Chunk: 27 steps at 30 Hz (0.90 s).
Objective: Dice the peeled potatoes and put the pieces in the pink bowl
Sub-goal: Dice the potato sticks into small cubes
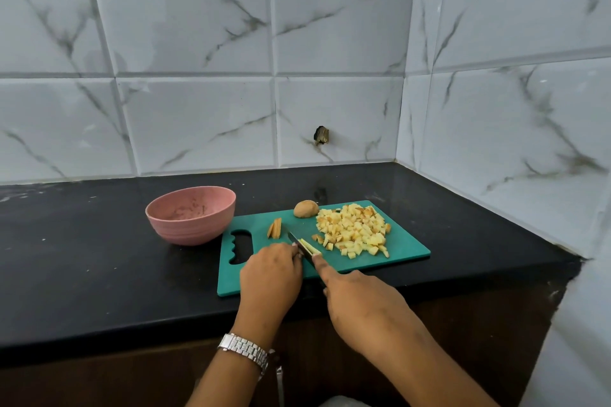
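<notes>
- We are working on the teal rectangular plastic cutting board [406,249].
- The round pink bowl [191,215] is sitting just left of it, holding no pieces.
- The pale yellow diced potato heap [353,230] is covering the board's right part.
- Our right hand [360,304] is gripping the dark-bladed knife [299,244].
- Our left hand [271,271] is clamping the firm, likely slippery potato strips [312,246] with curled fingertips.
</notes>
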Motion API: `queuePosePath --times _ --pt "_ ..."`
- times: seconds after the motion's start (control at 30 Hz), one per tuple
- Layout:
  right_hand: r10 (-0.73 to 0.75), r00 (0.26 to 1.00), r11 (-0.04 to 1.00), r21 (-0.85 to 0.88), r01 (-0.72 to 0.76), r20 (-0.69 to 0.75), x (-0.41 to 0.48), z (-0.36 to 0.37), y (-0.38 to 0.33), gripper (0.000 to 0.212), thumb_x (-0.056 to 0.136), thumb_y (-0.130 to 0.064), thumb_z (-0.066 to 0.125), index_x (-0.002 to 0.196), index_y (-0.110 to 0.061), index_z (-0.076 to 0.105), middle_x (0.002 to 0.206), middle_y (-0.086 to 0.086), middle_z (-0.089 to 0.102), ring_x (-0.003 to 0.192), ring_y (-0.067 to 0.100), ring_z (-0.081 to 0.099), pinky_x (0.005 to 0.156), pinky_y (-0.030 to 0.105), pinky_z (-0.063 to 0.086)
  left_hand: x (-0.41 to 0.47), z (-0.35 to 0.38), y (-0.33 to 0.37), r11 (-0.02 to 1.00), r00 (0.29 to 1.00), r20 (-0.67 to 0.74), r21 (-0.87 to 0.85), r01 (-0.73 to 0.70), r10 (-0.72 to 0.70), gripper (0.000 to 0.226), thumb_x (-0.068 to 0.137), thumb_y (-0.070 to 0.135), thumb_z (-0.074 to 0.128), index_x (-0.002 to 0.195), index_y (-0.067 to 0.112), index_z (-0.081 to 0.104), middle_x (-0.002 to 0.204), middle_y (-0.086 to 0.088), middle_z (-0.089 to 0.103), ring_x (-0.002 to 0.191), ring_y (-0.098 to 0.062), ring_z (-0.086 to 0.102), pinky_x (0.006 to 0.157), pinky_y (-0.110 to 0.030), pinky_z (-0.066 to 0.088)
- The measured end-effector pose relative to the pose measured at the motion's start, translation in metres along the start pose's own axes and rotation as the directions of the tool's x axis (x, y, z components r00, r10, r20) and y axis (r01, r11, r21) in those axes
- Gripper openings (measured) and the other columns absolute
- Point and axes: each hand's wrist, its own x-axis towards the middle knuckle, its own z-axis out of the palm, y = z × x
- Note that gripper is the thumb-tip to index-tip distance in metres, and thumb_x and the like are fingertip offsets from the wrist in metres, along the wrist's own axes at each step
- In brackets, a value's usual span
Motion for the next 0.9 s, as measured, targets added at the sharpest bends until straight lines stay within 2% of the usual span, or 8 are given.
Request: queuePosePath --times 0.13,0.27,0.4,0.47,0.6,0.7,0.8,0.9 --pt "-0.019 1.0 0.999 0.032 0.019 0.009 -0.009 -0.011 0.01 0.06 0.107 -0.026 0.034 0.156 -0.041 0.003 0.125 0.008 0.053 0.104 0.021 0.056 0.083 0.037 0.049 -0.002 -0.001 0.001 1.0 1.0 -0.016 -0.012 0.009 -0.009 0.029 0.098 0.04 0.039 0.107 0.028 0.063 0.094 0.011 0.063 0.077 -0.004 0.054 0.063 -0.018 0.038" --pt "-0.064 0.998 0.973 0.221 0.065 -0.014 -0.018 -0.025 0.03 0.052 0.107 -0.035 0.032 0.155 -0.044 0.014 0.125 -0.001 0.054 0.09 0.008 0.052 0.076 0.027 0.046 -0.004 -0.001 0.002 0.999 0.999 -0.023 -0.029 0.026 -0.027 0.027 0.097 0.039 0.04 0.102 0.026 0.063 0.094 0.011 0.061 0.079 -0.005 0.053 0.067 -0.019 0.04" --pt "-0.071 0.993 0.942 0.32 0.098 -0.097 -0.023 -0.031 0.039 0.052 0.108 -0.036 0.032 0.155 -0.043 0.012 0.086 -0.016 0.044 0.067 0.001 0.043 0.052 0.016 0.031 -0.006 -0.002 0.003 0.999 0.999 -0.04 -0.049 0.014 -0.016 0.028 0.097 0.042 0.042 0.111 0.026 0.06 0.109 0.01 0.062 0.092 -0.005 0.055 0.074 -0.018 0.039" --pt "-0.056 0.992 0.933 0.347 0.092 -0.112 -0.023 -0.028 0.037 0.052 0.107 -0.036 0.033 0.155 -0.042 0.013 0.083 -0.017 0.041 0.064 0.001 0.042 0.05 0.016 0.03 -0.008 -0.003 0.002 0.998 0.999 -0.054 -0.063 -0.008 0.004 0.033 0.097 0.043 0.043 0.123 0.028 0.056 0.125 0.011 0.056 0.102 -0.004 0.055 0.076 -0.015 0.037" --pt "-0.014 0.989 0.908 0.413 0.076 -0.15 -0.014 -0.016 0.035 0.054 0.106 -0.039 0.034 0.155 -0.042 0.013 0.11 -0.009 0.054 0.073 0.003 0.05 0.058 0.017 0.038 -0.006 -0.006 0.001 0.997 0.999 0.01 -0.056 -0.046 0.047 0.04 0.097 0.05 0.039 0.135 0.04 0.046 0.144 0.013 0.041 0.109 -0.005 0.054 0.072 -0.017 0.038" --pt "0.009 0.986 0.889 0.453 0.068 -0.164 -0.006 -0.01 0.037 0.054 0.105 -0.041 0.035 0.155 -0.044 0.014 0.12 -0.005 0.055 0.079 0.003 0.051 0.064 0.018 0.042 -0.003 -0.008 0.002 0.996 0.994 0.074 -0.033 -0.079 0.082 0.039 0.097 0.053 0.037 0.132 0.042 0.047 0.132 0.014 0.053 0.105 -0.007 0.056 0.072 -0.02 0.042" --pt "0.003 0.986 0.875 0.477 0.078 -0.166 -0.002 -0.005 0.039 0.055 0.105 -0.042 0.037 0.154 -0.045 0.014 0.146 -0.002 0.044 0.113 0.009 0.052 0.093 0.026 0.046 0.002 -0.009 0.005 0.999 0.996 0.086 -0.041 -0.02 0.023 0.039 0.091 0.061 0.043 0.124 0.041 0.052 0.116 0.013 0.06 0.098 -0.008 0.057 0.071 -0.023 0.045" --pt "-0.017 0.989 0.854 0.512 0.09 -0.145 0.0 -0.001 0.04 0.055 0.105 -0.041 0.039 0.154 -0.045 0.014 0.153 -0.003 0.038 0.122 0.011 0.05 0.1 0.028 0.045 0.005 -0.009 0.009 1.0 0.998 0.059 -0.026 0.016 -0.015 0.033 0.092 0.056 0.047 0.119 0.038 0.054 0.109 0.011 0.061 0.094 -0.01 0.058 0.069 -0.024 0.045"
